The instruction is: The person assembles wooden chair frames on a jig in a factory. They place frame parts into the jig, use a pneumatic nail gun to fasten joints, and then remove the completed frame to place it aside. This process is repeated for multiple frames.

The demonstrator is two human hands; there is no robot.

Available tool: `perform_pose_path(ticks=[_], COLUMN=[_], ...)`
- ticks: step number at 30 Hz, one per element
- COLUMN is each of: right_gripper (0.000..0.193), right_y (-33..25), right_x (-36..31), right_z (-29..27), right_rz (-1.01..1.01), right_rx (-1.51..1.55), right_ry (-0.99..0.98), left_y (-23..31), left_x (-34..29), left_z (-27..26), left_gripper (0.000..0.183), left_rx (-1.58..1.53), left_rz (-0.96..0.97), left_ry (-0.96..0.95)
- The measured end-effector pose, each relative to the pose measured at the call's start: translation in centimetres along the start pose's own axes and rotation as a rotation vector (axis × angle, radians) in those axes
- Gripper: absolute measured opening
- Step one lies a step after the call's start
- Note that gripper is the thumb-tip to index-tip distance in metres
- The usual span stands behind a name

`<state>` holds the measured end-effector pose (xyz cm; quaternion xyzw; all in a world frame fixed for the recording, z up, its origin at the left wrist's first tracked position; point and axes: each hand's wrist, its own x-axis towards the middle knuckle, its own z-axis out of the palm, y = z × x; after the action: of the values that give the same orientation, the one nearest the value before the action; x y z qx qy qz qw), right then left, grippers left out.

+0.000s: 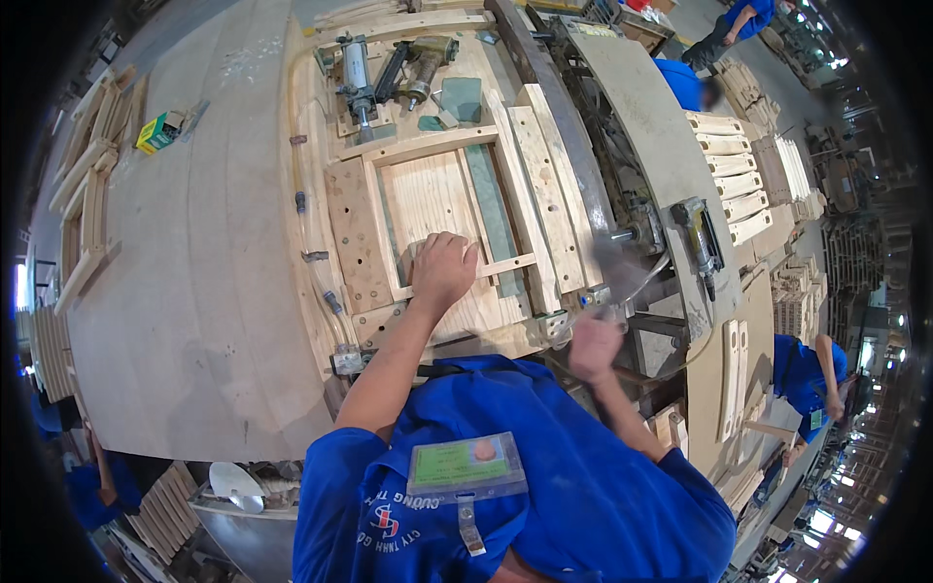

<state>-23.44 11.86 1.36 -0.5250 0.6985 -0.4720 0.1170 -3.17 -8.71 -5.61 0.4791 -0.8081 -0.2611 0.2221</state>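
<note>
A light wooden frame [434, 148] lies in a wooden jig [355, 228] on the bench in front of me. My left hand [447, 270] is over its near rail, fingers curled down on the inner side, gripping the rail. Green strips [493, 209] line the jig bed beneath the frame. To the right of the jig, my right hand [595, 347] is closed and smeared by motion. A blurred hammer-like tool [614, 260] with a dark head rises from it; its exact shape cannot be made out. Next to this hand is a small metal fitting [554, 325] at the jig's corner.
Two pneumatic cylinders [358, 78] [425, 70] sit at the jig's far end. A nail gun [698, 243] lies on the right-hand board. A green and yellow box [158, 133] is on the left panel. Slotted wooden slats [727, 175] are stacked at right, near other people in blue.
</note>
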Motion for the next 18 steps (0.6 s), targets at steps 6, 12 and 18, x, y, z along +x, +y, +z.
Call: perform_pose_path(ticks=[6,12,18], right_gripper=[0.037,0.053,0.045], right_y=[-6.1,-16.3,-7.0], right_x=[4.6,18.5,25.9], right_z=[-1.9,-4.8,7.0], right_rz=[0.479,-0.147,-0.442], right_rx=[0.177,0.469,0.204], right_ry=[-0.243,0.052,0.35], left_y=[-0.1,-0.7,-0.5], left_x=[0.2,-0.7,-0.6], left_z=[-0.8,-0.7,-0.7], left_gripper=[0.036,0.034,0.033], left_rx=[0.106,0.0,-0.028], left_rz=[-0.102,-0.009,-0.005], left_ry=[-0.204,-0.017,-0.028])
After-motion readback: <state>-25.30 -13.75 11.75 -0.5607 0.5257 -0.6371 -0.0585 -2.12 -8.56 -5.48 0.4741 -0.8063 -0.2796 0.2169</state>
